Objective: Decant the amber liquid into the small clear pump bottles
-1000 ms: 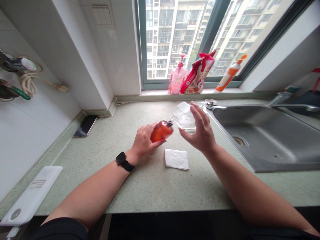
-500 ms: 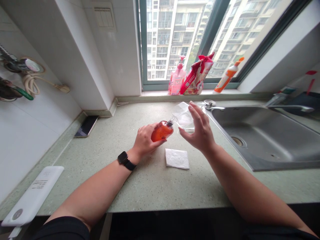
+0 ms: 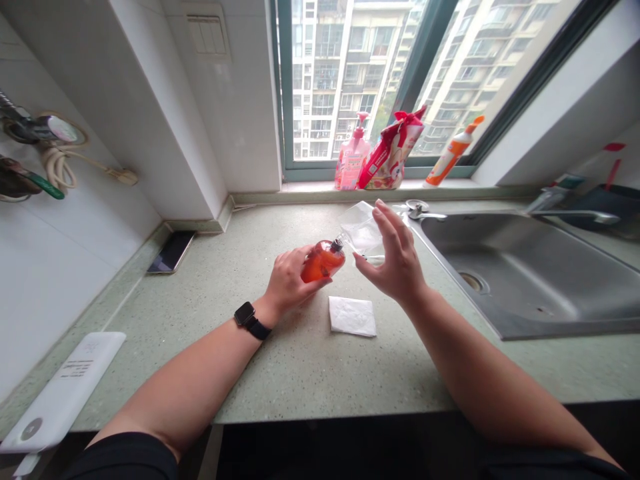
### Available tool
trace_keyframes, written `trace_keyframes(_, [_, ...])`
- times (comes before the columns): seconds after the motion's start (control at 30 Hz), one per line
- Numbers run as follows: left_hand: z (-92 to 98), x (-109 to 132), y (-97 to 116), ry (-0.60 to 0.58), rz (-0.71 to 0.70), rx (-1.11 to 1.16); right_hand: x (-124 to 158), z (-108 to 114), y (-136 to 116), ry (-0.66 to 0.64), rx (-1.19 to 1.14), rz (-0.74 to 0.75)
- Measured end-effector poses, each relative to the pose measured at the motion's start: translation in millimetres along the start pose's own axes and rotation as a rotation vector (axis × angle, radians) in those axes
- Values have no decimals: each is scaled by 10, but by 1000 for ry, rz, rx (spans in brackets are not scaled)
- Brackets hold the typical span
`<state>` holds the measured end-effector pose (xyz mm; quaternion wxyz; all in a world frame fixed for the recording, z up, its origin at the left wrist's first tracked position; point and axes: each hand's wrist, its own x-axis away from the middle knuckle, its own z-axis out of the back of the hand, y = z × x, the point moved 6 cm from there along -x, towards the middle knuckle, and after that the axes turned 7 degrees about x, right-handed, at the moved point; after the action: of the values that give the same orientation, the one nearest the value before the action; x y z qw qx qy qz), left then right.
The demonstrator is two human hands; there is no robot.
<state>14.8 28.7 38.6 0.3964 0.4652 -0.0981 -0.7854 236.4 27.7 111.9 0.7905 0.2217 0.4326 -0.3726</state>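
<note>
My left hand (image 3: pixel 291 277) is wrapped round an orange-red bottle (image 3: pixel 320 263), which tilts with its dark neck (image 3: pixel 337 246) to the upper right. At the neck sits a clear, soft plastic piece (image 3: pixel 361 225), like a bag or pouch. Beside that plastic is my right hand (image 3: pixel 397 263), thumb and fingers spread apart; whether the fingertips touch the plastic is hard to tell. A folded white tissue (image 3: pixel 353 316) lies on the counter (image 3: pixel 300 367) just below the bottle.
To the right is a steel sink (image 3: pixel 540 273) with a faucet. On the window sill stand a pink pump bottle (image 3: pixel 352 160), a red bag (image 3: pixel 393 153) and an orange bottle (image 3: pixel 449 159). A phone (image 3: pixel 171 252) and a white power bank (image 3: pixel 67 387) lie at the left.
The whole view has shifted very slightly. Both hands, the bottle and the clear plastic keep nearly the same places relative to one another.
</note>
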Motion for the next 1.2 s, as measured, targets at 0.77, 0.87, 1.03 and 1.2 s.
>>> trace_keyframes(0.77, [5, -11, -13, 29, 42, 79, -62, -7, -65, 0, 36, 4])
trace_keyframes(0.87, [8, -11, -5, 32, 36, 84, -62, -16, -56, -13, 38, -4])
trace_keyframes(1.03, [8, -11, -3, 29, 41, 88, -63, -17, -55, -21, 25, -4])
trace_keyframes(1.2, [2, -10, -8, 33, 40, 90, -66, -10, -67, -9, 20, 5])
